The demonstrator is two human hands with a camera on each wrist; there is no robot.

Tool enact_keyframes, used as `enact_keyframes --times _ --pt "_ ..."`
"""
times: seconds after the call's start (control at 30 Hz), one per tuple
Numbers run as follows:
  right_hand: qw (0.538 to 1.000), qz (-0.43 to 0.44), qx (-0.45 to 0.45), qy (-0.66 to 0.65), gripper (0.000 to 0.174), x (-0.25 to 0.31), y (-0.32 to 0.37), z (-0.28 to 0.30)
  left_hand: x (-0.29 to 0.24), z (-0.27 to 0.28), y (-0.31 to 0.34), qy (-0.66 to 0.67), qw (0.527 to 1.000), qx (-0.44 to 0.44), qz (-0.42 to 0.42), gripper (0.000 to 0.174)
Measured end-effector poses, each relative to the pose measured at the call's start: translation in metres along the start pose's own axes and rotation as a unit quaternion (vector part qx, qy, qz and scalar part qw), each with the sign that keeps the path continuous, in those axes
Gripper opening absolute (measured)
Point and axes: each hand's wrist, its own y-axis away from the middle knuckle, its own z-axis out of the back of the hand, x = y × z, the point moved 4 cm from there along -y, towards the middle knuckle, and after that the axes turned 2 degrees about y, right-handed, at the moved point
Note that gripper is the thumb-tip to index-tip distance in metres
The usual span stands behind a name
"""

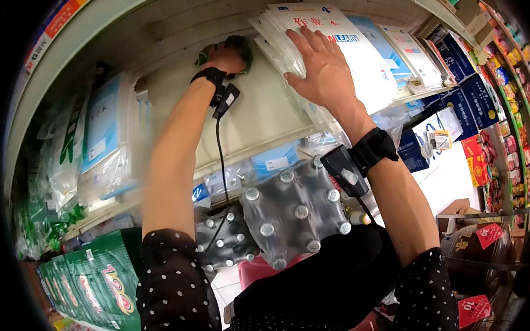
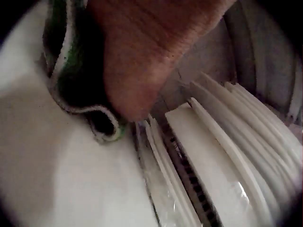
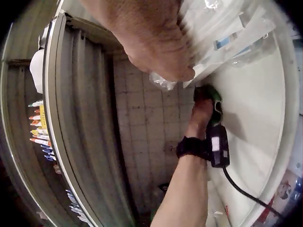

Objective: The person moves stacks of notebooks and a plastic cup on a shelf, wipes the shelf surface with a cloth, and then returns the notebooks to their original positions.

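At the back of a white shelf (image 1: 263, 115), my left hand (image 1: 225, 59) holds a bunched dark green cloth (image 1: 246, 52) against the surface. The left wrist view shows the cloth's pale edge (image 2: 71, 111) folded in waves beside the hand; most of the fingers are hidden. My right hand (image 1: 326, 74) rests with spread fingers on a stack of white workbooks (image 1: 364, 72) with red and blue print. Those workbooks stand tilted just right of the cloth, some in clear plastic sleeves.
Bagged blue-covered notebooks (image 1: 104, 134) stand on the shelf's left part. Below the front edge are shrink-wrapped bottles (image 1: 299, 211) and a green carton (image 1: 96, 285). Pens (image 3: 40, 130) line a ledge above. A cable (image 1: 221, 161) hangs from the left wrist.
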Motion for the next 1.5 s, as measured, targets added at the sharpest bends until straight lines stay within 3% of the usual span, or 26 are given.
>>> enact_keyframes --times 0.07,0.1,0.23,0.33,0.37,0.47,0.57,0.63,0.7,0.83,0.97,1.1,1.27,1.33,1.5 --pt "1.0 0.002 0.001 -0.001 0.072 -0.001 -0.001 0.001 0.0 -0.002 -0.016 0.036 0.999 -0.034 -0.018 0.057" --pt "1.0 0.002 0.002 -0.001 0.073 0.0 0.0 0.001 -0.006 0.004 -0.022 -0.007 0.999 0.038 -0.003 0.062" --pt "1.0 0.003 0.009 0.005 0.074 0.0 -0.002 0.001 0.006 -0.002 -0.055 0.043 0.999 -0.004 -0.029 0.061" --pt "1.0 -0.006 0.01 0.004 0.075 0.001 0.0 -0.002 0.007 -0.006 -0.072 0.09 0.994 -0.007 0.059 0.054" --pt "1.0 -0.003 0.016 0.008 0.075 0.003 -0.002 -0.001 0.003 -0.007 -0.073 0.008 0.997 -0.04 0.064 0.046" --pt "0.999 -0.002 0.031 0.021 0.074 0.004 -0.001 0.004 -0.007 -0.005 -0.074 0.094 0.987 -0.104 0.082 0.045" --pt "0.999 -0.007 0.031 0.019 0.075 0.003 -0.001 0.003 -0.007 -0.011 -0.058 0.018 0.984 -0.125 0.122 0.048" --pt "1.0 -0.004 0.025 0.01 0.074 0.003 -0.001 0.002 0.018 -0.015 -0.048 -0.009 0.975 -0.136 0.177 0.048" --pt "1.0 -0.001 0.018 0.0 0.074 0.001 0.0 0.0 0.057 -0.017 -0.038 -0.044 0.979 -0.044 0.195 0.046" --pt "1.0 -0.005 0.009 0.015 0.075 -0.001 0.001 -0.002 0.142 -0.016 0.015 -0.013 0.962 -0.041 0.268 0.038" --pt "1.0 -0.01 0.014 0.011 0.076 -0.001 0.0 -0.003 0.183 -0.017 0.039 -0.086 0.963 0.033 0.252 0.038" --pt "1.0 -0.014 0.018 0.016 0.076 0.0 -0.001 -0.002 0.187 -0.035 0.035 -0.182 0.956 0.102 0.207 0.037" --pt "1.0 -0.012 0.007 0.013 0.075 0.0 0.0 -0.004 0.181 -0.033 0.048 -0.212 0.959 -0.021 0.187 0.033" --pt "1.0 -0.008 0.002 0.009 0.075 0.0 0.0 -0.003 0.146 -0.021 0.07 -0.246 0.952 -0.055 0.175 0.027" --pt "1.0 -0.014 0.004 0.001 0.075 0.001 0.0 -0.001 0.11 -0.023 0.096 -0.22 0.97 -0.066 0.078 0.026"
